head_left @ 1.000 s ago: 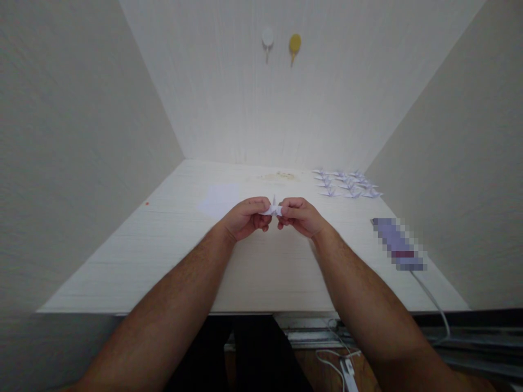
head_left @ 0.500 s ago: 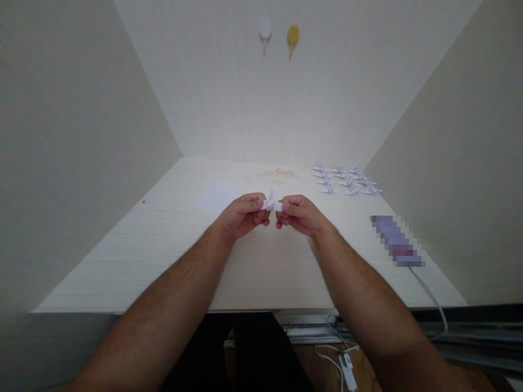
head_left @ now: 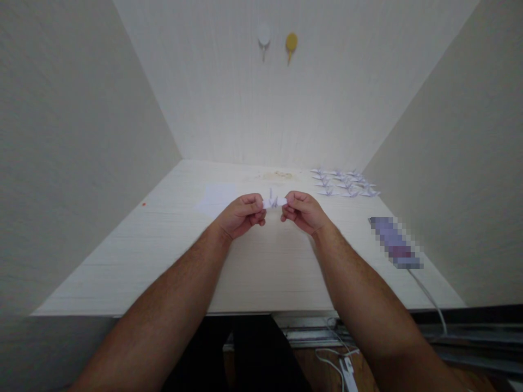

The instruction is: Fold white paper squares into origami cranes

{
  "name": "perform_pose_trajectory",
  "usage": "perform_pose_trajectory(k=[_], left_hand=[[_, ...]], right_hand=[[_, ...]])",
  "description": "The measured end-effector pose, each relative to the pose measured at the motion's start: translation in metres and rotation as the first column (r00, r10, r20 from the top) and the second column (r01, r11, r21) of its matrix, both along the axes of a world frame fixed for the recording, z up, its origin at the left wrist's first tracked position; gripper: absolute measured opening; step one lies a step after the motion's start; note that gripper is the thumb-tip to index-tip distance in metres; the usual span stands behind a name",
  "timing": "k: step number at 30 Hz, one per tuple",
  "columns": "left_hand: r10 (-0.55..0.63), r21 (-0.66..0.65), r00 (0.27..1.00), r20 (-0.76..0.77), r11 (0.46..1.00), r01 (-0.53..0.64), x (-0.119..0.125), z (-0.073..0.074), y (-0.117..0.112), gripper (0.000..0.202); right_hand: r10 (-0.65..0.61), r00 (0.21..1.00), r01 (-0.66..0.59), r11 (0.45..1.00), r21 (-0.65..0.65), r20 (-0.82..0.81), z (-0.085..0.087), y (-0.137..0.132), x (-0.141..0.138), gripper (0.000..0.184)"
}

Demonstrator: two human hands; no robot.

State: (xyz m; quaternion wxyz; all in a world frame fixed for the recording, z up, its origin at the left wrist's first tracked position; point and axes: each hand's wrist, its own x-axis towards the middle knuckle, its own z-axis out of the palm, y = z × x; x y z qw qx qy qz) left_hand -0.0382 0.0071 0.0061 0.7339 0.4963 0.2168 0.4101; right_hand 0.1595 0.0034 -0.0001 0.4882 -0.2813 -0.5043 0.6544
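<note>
A small white origami crane (head_left: 273, 202) is stretched between my two hands above the middle of the table. My left hand (head_left: 245, 213) pinches one wing between thumb and forefinger, and my right hand (head_left: 303, 210) pinches the opposite wing. Between the wings, a narrow folded point sticks up. The fingertips cover the wing ends. Beyond my left hand, white paper (head_left: 216, 197) lies flat on the table, partly behind that hand.
Rows of several folded paper cranes (head_left: 345, 183) stand at the back right of the white table (head_left: 269, 272). A blurred-out flat device (head_left: 394, 242) with a cable lies at the right. Walls enclose three sides; two hooks (head_left: 291, 42) hang on the back one. A power strip (head_left: 347, 373) rests on the floor.
My right hand has moved slightly to the right, away from the left. The crane's wings are drawn farther apart, and more of its middle shows. The view has tilted up slightly.
</note>
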Motion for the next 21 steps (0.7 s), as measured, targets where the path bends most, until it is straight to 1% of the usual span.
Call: perform_pose_trajectory(k=[2,3,4,5,6,8,10,13,16,18,19,21], left_hand=[[0.117,0.05,0.993,-0.021,0.992,-0.115,0.003,-0.002,0.003,0.033],[0.203,0.085,0.978,-0.05,0.976,-0.198,0.004,-0.004,0.005,0.031],[0.309,0.124,0.946,-0.095,0.947,-0.297,0.006,-0.006,0.007,0.029],[0.411,0.167,0.898,-0.154,0.907,-0.386,0.007,-0.008,0.008,0.028],[0.489,0.213,0.843,-0.224,0.869,-0.447,0.009,-0.009,0.009,0.027],[0.561,0.297,0.757,-0.334,0.825,-0.48,0.011,-0.011,0.01,0.026],[0.571,0.358,0.72,-0.395,0.817,-0.451,0.012,-0.011,0.008,0.026],[0.562,0.418,0.709,-0.426,0.817,-0.397,0.012,-0.008,0.004,0.027],[0.551,0.436,0.705,-0.447,0.822,-0.366,0.012,-0.007,0.003,0.027],[0.544,0.434,0.697,-0.466,0.828,-0.356,0.013,-0.007,0.003,0.028],[0.538,0.417,0.701,-0.469,0.834,-0.361,0.013,-0.007,0.004,0.029],[0.513,0.338,0.736,-0.442,0.855,-0.392,0.014,-0.007,0.004,0.031]], right_hand=[[-0.117,0.988,0.117,0.993,0.001,0.096,-0.002,0.003,-0.003,0.032],[-0.217,0.964,0.214,0.976,0.033,0.157,-0.004,0.005,-0.005,0.029],[-0.319,0.925,0.308,0.948,0.084,0.207,-0.005,0.006,-0.007,0.028],[-0.403,0.885,0.381,0.914,0.138,0.234,-0.006,0.007,-0.009,0.028],[-0.468,0.85,0.433,0.882,0.184,0.243,-0.007,0.008,-0.01,0.03],[-0.523,0.82,0.476,0.848,0.232,0.232,-0.007,0.008,-0.012,0.032],[-0.539,0.81,0.485,0.838,0.252,0.232,-0.006,0.008,-0.013,0.034],[-0.567,0.779,0.499,0.819,0.284,0.266,-0.004,0.007,-0.013,0.031],[-0.607,0.73,0.519,0.791,0.323,0.315,-0.004,0.006,-0.012,0.024],[-0.636,0.693,0.524,0.768,0.367,0.34,-0.006,0.007,-0.012,0.022],[-0.658,0.67,0.528,0.748,0.402,0.344,-0.007,0.007,-0.012,0.021],[-0.712,0.614,0.524,0.69,0.499,0.34,-0.009,0.006,-0.012,0.017]])
